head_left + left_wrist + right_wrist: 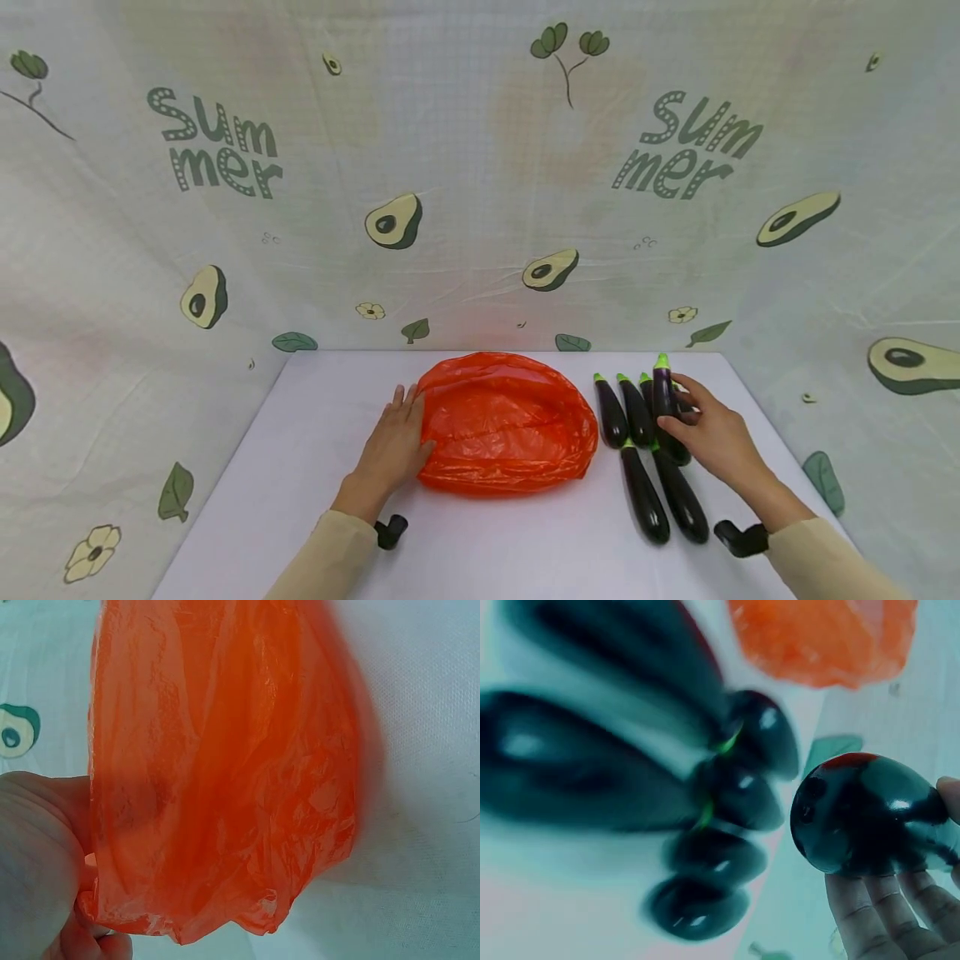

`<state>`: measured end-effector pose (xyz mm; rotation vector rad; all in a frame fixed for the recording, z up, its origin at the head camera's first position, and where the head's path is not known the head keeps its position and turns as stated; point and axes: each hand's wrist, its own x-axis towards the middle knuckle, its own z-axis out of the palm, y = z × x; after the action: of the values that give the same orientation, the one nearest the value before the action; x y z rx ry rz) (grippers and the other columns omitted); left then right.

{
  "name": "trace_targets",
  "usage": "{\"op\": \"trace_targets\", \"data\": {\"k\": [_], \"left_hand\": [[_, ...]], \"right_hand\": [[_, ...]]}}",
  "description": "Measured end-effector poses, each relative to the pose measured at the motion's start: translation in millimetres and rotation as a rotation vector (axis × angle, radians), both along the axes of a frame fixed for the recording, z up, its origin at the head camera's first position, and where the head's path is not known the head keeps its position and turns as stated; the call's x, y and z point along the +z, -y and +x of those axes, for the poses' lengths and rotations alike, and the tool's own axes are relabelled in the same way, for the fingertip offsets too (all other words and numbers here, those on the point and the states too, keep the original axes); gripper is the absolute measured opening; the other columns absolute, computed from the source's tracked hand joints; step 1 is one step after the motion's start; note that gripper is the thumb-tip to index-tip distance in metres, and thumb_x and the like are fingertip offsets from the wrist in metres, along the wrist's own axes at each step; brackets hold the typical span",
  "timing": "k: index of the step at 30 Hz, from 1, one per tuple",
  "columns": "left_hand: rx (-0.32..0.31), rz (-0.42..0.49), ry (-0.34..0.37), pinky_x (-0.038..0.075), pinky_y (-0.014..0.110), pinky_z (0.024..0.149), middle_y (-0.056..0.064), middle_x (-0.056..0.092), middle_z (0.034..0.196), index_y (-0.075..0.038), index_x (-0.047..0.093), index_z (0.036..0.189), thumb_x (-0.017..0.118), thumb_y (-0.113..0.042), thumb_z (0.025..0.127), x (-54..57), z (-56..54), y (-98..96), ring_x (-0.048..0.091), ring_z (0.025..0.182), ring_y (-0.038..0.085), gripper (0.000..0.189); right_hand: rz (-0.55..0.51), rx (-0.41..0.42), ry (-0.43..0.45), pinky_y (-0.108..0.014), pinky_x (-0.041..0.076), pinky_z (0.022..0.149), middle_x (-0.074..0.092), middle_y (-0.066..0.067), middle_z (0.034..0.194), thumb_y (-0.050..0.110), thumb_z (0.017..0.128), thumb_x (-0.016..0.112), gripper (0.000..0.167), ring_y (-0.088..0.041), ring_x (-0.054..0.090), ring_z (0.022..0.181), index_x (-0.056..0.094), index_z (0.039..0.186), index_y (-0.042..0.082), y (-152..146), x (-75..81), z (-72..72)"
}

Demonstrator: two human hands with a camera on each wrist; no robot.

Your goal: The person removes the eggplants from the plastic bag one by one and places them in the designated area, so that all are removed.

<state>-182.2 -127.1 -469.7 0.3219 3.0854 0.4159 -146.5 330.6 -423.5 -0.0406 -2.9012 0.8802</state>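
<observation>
A red plastic bag (502, 425) lies puffed out with its wide mouth facing me. At its left side, my left hand (393, 442) holds the bag's edge; in the left wrist view the thumb (71, 799) passes behind the thin film, and the fingers curl by the lower corner. My right hand (712, 433) grips a dark purple eggplant (663, 392) between thumb and fingers, green cap pointing up, above other eggplants. The right wrist view shows the round end of this held eggplant (862, 814), raised off the table.
Several eggplants lie in two rows right of the bag, with a near eggplant (647, 500) and another near eggplant (681, 496) pointing toward me. They rest on a white table (330, 392). Behind stands a printed cloth (465, 167) with avocados and leaves.
</observation>
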Motion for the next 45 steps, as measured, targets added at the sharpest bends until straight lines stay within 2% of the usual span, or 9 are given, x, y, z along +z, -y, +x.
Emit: {"op": "trace_targets", "data": {"k": [5, 12, 18, 24, 29, 36, 45], "left_hand": [[0.000, 0.008, -0.002, 0.024, 0.057, 0.129, 0.018, 0.025, 0.174, 0.000, 0.031, 0.164, 0.081, -0.031, 0.094, -2.2, -0.9, -0.4, 0.013, 0.164, 0.039, 0.091], [-0.008, 0.004, -0.004, 0.025, 0.057, 0.128, 0.019, 0.025, 0.174, 0.000, 0.031, 0.164, 0.081, -0.031, 0.094, -1.5, 0.7, -1.7, 0.014, 0.163, 0.039, 0.091], [-0.006, 0.006, -0.006, 0.025, 0.057, 0.128, 0.019, 0.026, 0.174, 0.000, 0.031, 0.164, 0.080, -0.030, 0.094, 0.0, 2.3, -2.5, 0.015, 0.163, 0.040, 0.091], [0.004, 0.018, -0.001, 0.025, 0.057, 0.129, 0.018, 0.025, 0.174, 0.000, 0.031, 0.164, 0.081, -0.029, 0.094, -0.4, 2.6, -3.7, 0.014, 0.164, 0.039, 0.091], [0.005, 0.002, 0.002, 0.025, 0.057, 0.129, 0.018, 0.025, 0.174, -0.001, 0.030, 0.165, 0.081, -0.031, 0.094, -1.9, 1.4, -4.4, 0.014, 0.164, 0.039, 0.092], [0.004, 0.004, -0.004, 0.026, 0.057, 0.128, 0.018, 0.026, 0.174, 0.000, 0.030, 0.165, 0.081, -0.031, 0.094, -2.3, 1.8, -4.3, 0.015, 0.164, 0.039, 0.092], [0.006, -0.004, -0.001, 0.026, 0.057, 0.128, 0.018, 0.026, 0.174, 0.000, 0.031, 0.164, 0.081, -0.030, 0.094, 0.3, 4.0, -5.4, 0.015, 0.163, 0.039, 0.092]], "right_hand": [[0.080, -0.016, 0.025, -0.058, 0.063, 0.078, 0.057, -0.040, 0.139, 0.022, 0.097, 0.073, 0.075, -0.055, 0.068, 0.114, 0.037, 0.158, -0.002, -27.5, -11.8, 13.0], [0.124, -0.032, 0.135, -0.054, 0.063, 0.073, 0.059, -0.040, 0.136, 0.026, 0.096, 0.075, 0.078, -0.053, 0.070, 0.109, 0.037, 0.156, -0.006, -61.2, -32.4, 26.2], [0.143, -0.020, 0.256, -0.056, 0.062, 0.075, 0.061, -0.039, 0.134, 0.029, 0.094, 0.077, 0.078, -0.051, 0.072, 0.107, 0.040, 0.153, -0.007, -71.7, -49.3, 34.9], [0.124, -0.011, 0.306, -0.057, 0.062, 0.078, 0.062, -0.039, 0.131, 0.029, 0.093, 0.078, 0.076, -0.049, 0.073, 0.105, 0.044, 0.151, -0.006, -72.1, -60.4, 38.4], [0.091, 0.014, 0.330, -0.056, 0.062, 0.081, 0.065, -0.037, 0.129, 0.028, 0.094, 0.077, 0.074, -0.047, 0.074, 0.104, 0.046, 0.151, -0.007, -72.8, -65.9, 37.9], [0.095, 0.033, 0.304, -0.058, 0.060, 0.082, 0.069, -0.034, 0.124, 0.032, 0.094, 0.077, 0.072, -0.045, 0.075, 0.102, 0.050, 0.149, -0.006, -76.4, -70.0, 39.5], [0.075, 0.041, 0.294, -0.054, 0.061, 0.080, 0.071, -0.032, 0.121, 0.031, 0.095, 0.076, 0.067, -0.042, 0.076, 0.099, 0.054, 0.147, -0.006, -77.0, -70.6, 37.5]]}}
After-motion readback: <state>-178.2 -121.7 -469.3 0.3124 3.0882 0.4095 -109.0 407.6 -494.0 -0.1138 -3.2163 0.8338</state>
